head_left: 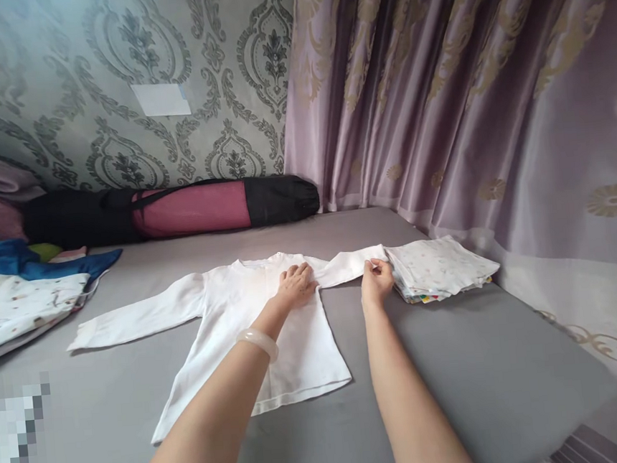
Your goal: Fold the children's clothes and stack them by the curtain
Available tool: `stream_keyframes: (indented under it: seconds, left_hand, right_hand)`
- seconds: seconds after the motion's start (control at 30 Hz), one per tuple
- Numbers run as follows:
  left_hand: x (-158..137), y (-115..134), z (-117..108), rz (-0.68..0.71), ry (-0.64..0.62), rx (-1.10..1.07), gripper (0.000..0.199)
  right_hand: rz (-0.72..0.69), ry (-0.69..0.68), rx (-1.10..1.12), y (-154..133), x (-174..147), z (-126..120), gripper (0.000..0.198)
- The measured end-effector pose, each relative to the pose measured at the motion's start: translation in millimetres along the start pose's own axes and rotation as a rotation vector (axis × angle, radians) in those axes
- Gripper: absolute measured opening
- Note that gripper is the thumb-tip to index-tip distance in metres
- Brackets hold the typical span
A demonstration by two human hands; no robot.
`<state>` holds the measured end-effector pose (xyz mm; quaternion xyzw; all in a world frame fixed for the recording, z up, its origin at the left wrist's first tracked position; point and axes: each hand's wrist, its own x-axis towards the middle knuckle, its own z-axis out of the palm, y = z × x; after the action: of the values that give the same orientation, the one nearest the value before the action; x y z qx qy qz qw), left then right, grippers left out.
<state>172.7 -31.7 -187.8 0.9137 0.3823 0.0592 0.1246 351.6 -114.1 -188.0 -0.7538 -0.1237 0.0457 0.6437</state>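
A small white long-sleeved shirt (233, 303) lies spread on a grey sheet (437, 407), its left-hand sleeve stretched out and its hem toward me. My left hand (296, 284), a pale bangle on its wrist, rests flat with fingers extended on the chest of the shirt near the right-hand shoulder. At the cuff of the right-hand sleeve, my right hand (377, 279) pinches the fabric between thumb and fingers. Just beyond that cuff sits a stack of folded clothes (441, 267), a white speckled piece on top.
Along the patterned wall lies a long black and maroon bag (193, 209). Loose clothes, including a blue piece (14, 261) and a white patterned one (23, 307), are heaped at the left. A purple curtain (438, 105) hangs down the right side. The lower left corner is pixelated.
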Motion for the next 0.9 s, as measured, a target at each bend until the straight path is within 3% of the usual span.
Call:
stream_keyframes:
  seconds: [0.1, 0.23, 0.37, 0.47, 0.6, 0.9]
  left_hand:
    - [5, -7, -5, 0.024, -0.044, -0.014, 0.045]
    - [13, -14, -7, 0.011, -0.081, -0.02, 0.049]
    - [22, -19, -5, -0.034, -0.099, -0.074, 0.041]
    - [27, -21, -3, -0.038, -0.081, -0.082, 0.038]
    - [31, -19, -1, -0.068, -0.061, -0.066, 0.04]
    - [33, -12, -17, -0.091, -0.082, -0.017, 0.062]
  right_hand:
    - [0.102, -0.057, 0.26, -1, 6, 3, 0.026]
    - [0.347, -0.286, 0.779, -4, 9, 0, 0.009]
    - [0.522, -0.421, 1.073, -7, 4, -7, 0.009]
    - [0.61, -0.412, 1.162, -11, 1, -11, 0.013]
    - [0.624, -0.451, 1.201, -16, -5, -14, 0.013]
    - [0.611, -0.588, 1.229, -18, -11, -13, 0.016]
